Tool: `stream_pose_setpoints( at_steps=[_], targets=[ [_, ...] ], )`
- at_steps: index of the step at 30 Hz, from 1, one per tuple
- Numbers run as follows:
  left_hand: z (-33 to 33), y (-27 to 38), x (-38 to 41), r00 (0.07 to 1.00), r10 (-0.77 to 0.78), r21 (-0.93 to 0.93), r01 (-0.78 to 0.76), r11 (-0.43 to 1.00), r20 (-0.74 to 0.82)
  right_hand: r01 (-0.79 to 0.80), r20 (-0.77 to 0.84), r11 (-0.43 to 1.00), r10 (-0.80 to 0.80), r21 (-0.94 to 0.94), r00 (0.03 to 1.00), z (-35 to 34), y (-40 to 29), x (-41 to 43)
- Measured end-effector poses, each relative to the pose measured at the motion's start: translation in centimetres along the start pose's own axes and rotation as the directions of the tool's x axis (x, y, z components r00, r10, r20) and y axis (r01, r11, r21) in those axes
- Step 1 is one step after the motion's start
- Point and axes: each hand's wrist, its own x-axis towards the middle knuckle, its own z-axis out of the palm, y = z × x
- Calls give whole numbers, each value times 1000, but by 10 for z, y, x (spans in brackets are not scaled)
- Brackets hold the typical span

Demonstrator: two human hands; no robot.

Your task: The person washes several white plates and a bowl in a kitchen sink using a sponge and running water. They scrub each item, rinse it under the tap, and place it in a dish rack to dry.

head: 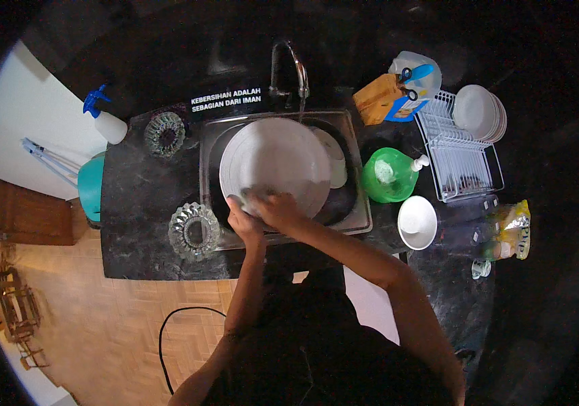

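Observation:
A large round white plate or shallow bowl [279,157] lies over the steel sink [363,208], its inner side facing up. My left hand [245,223] grips its near left rim. My right hand [280,209] presses a greyish pad or cloth [253,200] against the near part of its surface; the fingers partly hide the pad. Another white dish [339,170] shows under the plate's right side, inside the basin. Beyond the plate rises a chrome faucet [302,76], and a thin stream of water seems to fall from it.
Two cut-glass bowls [165,134] stand left of the sink. To the right are a green pump bottle [388,175], a white bowl [416,223], a wooden knife block [378,99] and a white wire dish rack [464,167] with plates. A spray bottle [110,127] stands far left.

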Motion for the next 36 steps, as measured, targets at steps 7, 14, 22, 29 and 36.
stream_pose_setpoints(
  at_steps=[7,14,22,29,36],
  targets=[
    [11,4,15,996,-50,32,53,998,-77,-298,-129,955,293,-17,947,-17,32,71],
    [16,7,19,997,3,-7,-4,1000,-83,23,-358,992,23,123,933,0,19,95],
    [-14,0,50,980,59,-148,-88,985,-192,114,18,993,-115,26,993,4,2,18],
    [-17,-14,60,943,-83,-40,74,996,-322,36,-39,949,-51,-313,998,16,36,24],
    [-23,-3,44,980,-86,-58,77,995,-178,-112,5,970,116,-218,993,-2,19,21]
  ],
)
